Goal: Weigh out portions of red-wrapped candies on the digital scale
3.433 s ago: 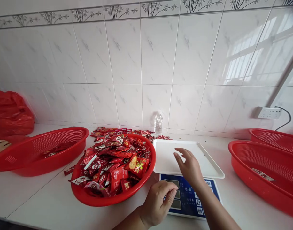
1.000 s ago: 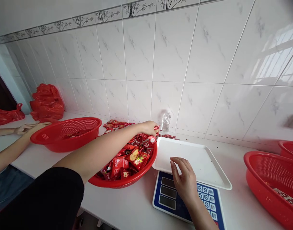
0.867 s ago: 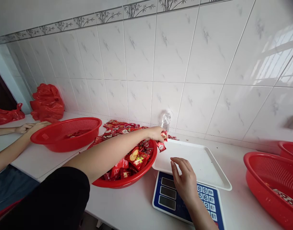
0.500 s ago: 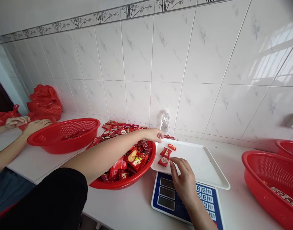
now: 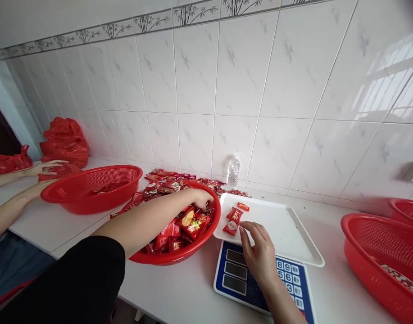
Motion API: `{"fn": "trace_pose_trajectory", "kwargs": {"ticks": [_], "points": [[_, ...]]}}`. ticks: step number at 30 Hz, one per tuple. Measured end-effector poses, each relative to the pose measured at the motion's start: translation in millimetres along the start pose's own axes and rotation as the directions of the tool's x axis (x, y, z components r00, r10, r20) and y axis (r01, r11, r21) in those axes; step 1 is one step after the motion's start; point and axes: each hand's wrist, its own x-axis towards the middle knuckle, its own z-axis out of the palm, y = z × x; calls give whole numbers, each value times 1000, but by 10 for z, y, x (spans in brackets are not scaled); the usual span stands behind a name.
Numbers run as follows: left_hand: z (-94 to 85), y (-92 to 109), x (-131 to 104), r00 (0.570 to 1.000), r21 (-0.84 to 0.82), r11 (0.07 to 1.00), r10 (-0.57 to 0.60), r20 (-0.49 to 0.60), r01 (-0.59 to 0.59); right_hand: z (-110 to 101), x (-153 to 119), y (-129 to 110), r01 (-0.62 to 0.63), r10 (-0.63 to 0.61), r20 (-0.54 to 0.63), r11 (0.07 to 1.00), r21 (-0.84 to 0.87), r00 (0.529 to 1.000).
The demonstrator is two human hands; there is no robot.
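Note:
Reaching into the right side of a red basket (image 5: 179, 258), my left hand (image 5: 202, 199) touches the wrapped snacks (image 5: 194, 223) there; its fingertips are hidden among them. My right hand (image 5: 258, 247) hovers over the near edge of a white tray (image 5: 277, 220), fingers curved and apart, holding nothing. Just left of its fingertips, two red packets (image 5: 232, 221) lie on the tray, with a smaller red packet (image 5: 243, 206) behind them. The tray rests on a blue and white scale (image 5: 250, 292) with a keypad and dark displays.
A clear bottle (image 5: 233, 172) stands by the tiled wall. More packets (image 5: 159, 184) lie behind the basket. Another red basket (image 5: 94, 202) stands left, beside a co-worker's hands (image 5: 47, 171) and red bags (image 5: 66, 141). A red basket (image 5: 375, 261) stands at right.
My left hand has moved left and down from the tray's edge into the basket. My right hand has stayed in place. The co-worker's hands have shifted over a red bag.

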Motion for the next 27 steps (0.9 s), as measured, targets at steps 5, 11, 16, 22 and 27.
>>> {"fn": "trace_pose_trajectory", "kwargs": {"ticks": [5,11,16,22,27], "points": [[-3,-38,-56,993,-10,1000,9,-119,-10,2,-4,21,4,-4,-7,1000,-23,1000],[-179,-86,-204,991,-98,994,26,-132,-39,1,-11,23,6,-5,10,1000,-15,1000],[-314,-66,-298,989,-143,989,11,-150,-33,0,-11,15,-2,2,10,1000,-10,1000],[-435,-151,-338,977,-144,990,-21,-213,-10,-4,-7,9,-6,6,18,1000,-10,1000],[-519,-147,-314,948,-243,968,-15,-317,-66,-8,2,6,5,-5,1,1000,-6,1000]]}}
